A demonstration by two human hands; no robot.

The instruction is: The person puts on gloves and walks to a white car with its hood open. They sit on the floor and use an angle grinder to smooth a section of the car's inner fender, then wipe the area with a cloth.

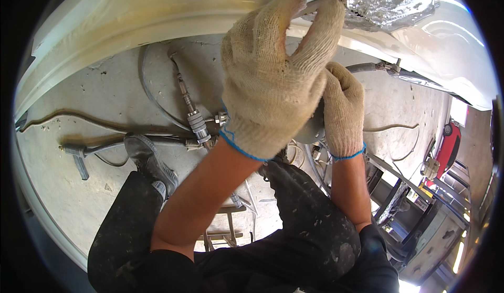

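My left hand (273, 72), in a beige knit glove with blue cuff, is raised at the lower edge of a white painted panel (163, 15). Its fingers are bent closed around or against something thin at the edge, mostly hidden by them. Right of that edge is a crumpled, shiny bare-metal patch (388, 4). My right hand (344, 109), gloved alike, is curled closed just below and behind the left one, beside a grey rounded object (310, 128); what it grips is hidden.
On the concrete floor (79, 188) lie hoses (63, 114), a metal-fitted tool (194, 120) and a black-handled tool (79, 156). My legs and dark shoe (149, 162) are below. At right stand metal frames (441, 225) and a red car (450, 148).
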